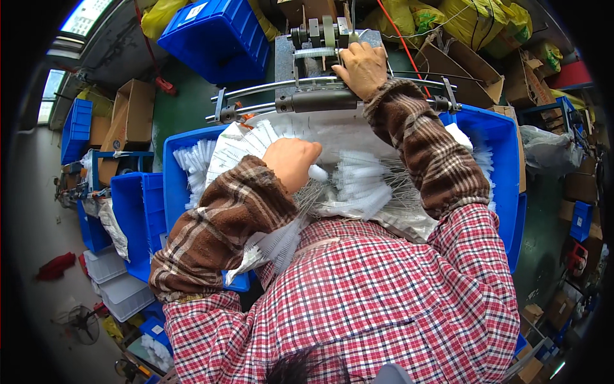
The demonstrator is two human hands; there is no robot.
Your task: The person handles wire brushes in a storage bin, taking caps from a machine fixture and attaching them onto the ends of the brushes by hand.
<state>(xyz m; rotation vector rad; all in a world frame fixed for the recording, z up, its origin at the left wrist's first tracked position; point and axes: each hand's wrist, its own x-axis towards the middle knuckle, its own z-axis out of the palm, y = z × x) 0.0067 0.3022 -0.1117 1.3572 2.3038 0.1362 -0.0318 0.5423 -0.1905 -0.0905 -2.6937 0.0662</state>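
My left hand [294,163] is closed in a fist above my lap, with the white bristle end of a tube brush [318,173] sticking out of it. Farther off, my right hand [364,67] reaches over the bench machine [284,70], fingers curled. Another white brush [313,53] lies crosswise on the machine, its right end meeting those fingertips. Part of the grip is hidden by the hand. Across my lap, on a pale sheet [332,131], a heap of white brushes [358,182] with thin wire stems is spread; more brushes [259,137] lie left of my left hand.
Blue bins with brushes flank me, a left bin [171,173] and a right bin [508,166]. A metal rail with a dark padded bar [316,100] crosses before the machine. Beyond stand a blue crate [217,41], yellow sacks [470,22] and cardboard boxes [464,70]. A red cord [403,41] hangs on the right.
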